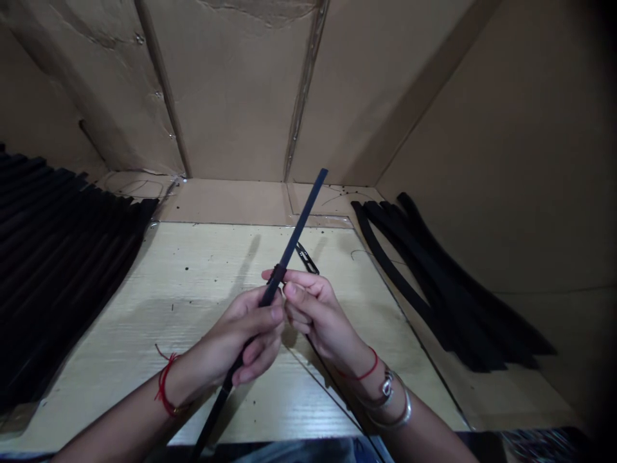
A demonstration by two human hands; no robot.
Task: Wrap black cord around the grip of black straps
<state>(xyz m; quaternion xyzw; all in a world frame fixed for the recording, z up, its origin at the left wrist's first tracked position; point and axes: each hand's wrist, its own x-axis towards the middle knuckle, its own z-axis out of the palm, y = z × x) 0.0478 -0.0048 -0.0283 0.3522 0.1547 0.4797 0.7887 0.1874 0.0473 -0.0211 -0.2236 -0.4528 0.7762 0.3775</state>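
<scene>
A long, narrow black strip runs diagonally up from the lower edge of the view. My left hand is closed around its middle, thumb laid across the front. Just above that thumb, a short darker piece sits on the strip; its kind is too small to make out. My right hand pinches there, its index finger passing behind the strip and its thumb at the near edge. Beyond the right fingers shows a black slotted piece; whether it rests on the table or is held is unclear.
Many black strips lie stacked on the left. A looser bunch of black strips is on the right. Cardboard walls enclose the back and sides of the pale wooden tabletop. Thin cords hang below the right hand.
</scene>
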